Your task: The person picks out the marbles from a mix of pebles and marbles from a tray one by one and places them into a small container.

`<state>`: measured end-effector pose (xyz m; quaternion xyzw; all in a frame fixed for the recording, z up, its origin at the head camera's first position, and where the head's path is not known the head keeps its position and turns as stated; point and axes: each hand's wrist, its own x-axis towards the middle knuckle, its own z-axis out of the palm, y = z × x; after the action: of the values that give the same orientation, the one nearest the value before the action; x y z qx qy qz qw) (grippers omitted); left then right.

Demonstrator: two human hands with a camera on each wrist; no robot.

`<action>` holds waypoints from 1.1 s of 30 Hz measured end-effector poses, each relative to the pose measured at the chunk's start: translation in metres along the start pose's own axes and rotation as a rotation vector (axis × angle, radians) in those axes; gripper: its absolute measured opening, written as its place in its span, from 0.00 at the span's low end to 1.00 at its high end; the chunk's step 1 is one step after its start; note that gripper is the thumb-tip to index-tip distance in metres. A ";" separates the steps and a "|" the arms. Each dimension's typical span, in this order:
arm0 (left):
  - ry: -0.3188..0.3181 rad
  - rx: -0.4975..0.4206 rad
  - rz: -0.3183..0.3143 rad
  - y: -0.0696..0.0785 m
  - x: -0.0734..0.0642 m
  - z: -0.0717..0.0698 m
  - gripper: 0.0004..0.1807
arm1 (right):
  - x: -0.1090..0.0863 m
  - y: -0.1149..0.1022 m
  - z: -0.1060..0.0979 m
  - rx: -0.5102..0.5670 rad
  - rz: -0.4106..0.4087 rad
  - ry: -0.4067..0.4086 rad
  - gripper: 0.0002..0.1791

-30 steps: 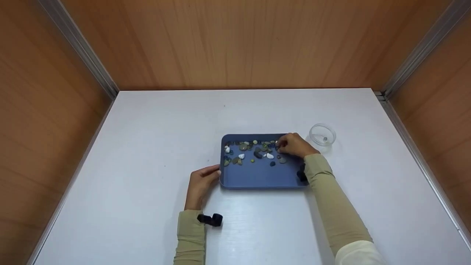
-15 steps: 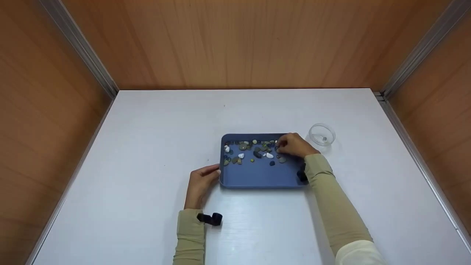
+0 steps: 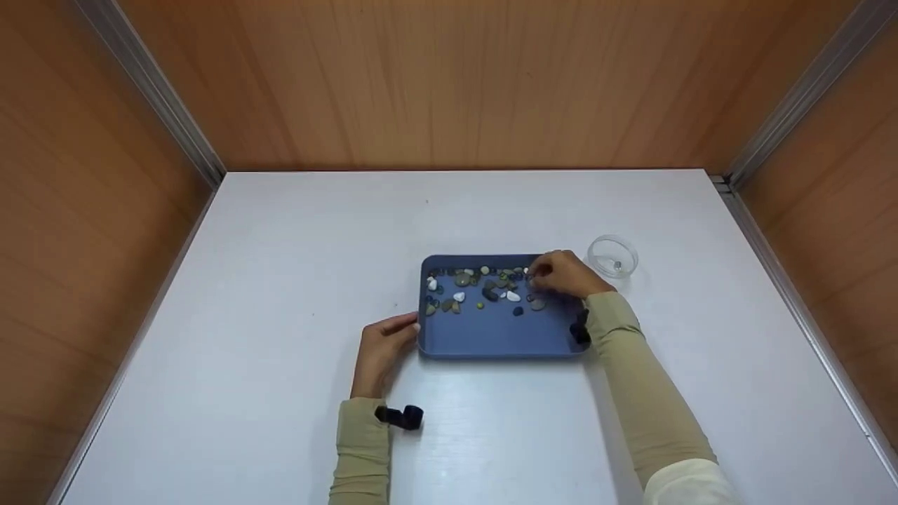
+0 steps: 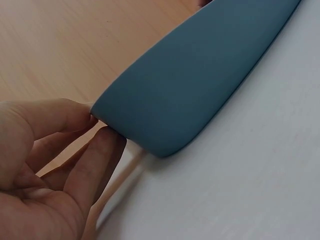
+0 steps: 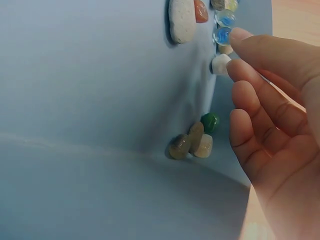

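Observation:
In the head view, a blue tray (image 3: 484, 340) holds pebbles and glass marbles along its far side. My left hand (image 3: 382, 354) is at the tray's left edge, its thumb and fingertips pinching the rim, also seen closely in the left wrist view. Over the tray's far right corner, my right hand (image 3: 567, 273) reaches in. The right wrist view shows its thumb and index finger parted, with the thumb tip right at a blue-swirled glass marble (image 5: 222, 36). Beside the index fingertip lies a white pebble (image 5: 219, 65). Nothing shows between these fingers.
A clear round dish (image 3: 612, 257) with a small piece in it stands right of the tray's far corner. Near the right hand lie a green marble (image 5: 210, 122), a brown pebble (image 5: 179, 147) and a large white pebble (image 5: 182, 22). Wooden panels (image 3: 463, 84) border the white table.
My right hand has shifted slightly to the right and away from me at the tray's corner. The left hand stays on the tray's edge.

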<state>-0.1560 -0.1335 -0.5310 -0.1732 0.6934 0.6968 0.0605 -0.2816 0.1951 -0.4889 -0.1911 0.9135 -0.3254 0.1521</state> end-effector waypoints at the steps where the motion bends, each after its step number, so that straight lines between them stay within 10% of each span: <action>1: 0.000 -0.001 -0.002 0.000 0.000 0.000 0.14 | 0.000 0.000 -0.001 0.000 0.000 0.000 0.12; 33: -0.010 -0.012 -0.007 -0.002 0.002 0.001 0.15 | -0.019 -0.008 -0.029 0.024 -0.040 0.124 0.12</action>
<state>-0.1574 -0.1329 -0.5338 -0.1724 0.6884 0.7015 0.0653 -0.2747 0.2135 -0.4593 -0.1868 0.9132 -0.3505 0.0912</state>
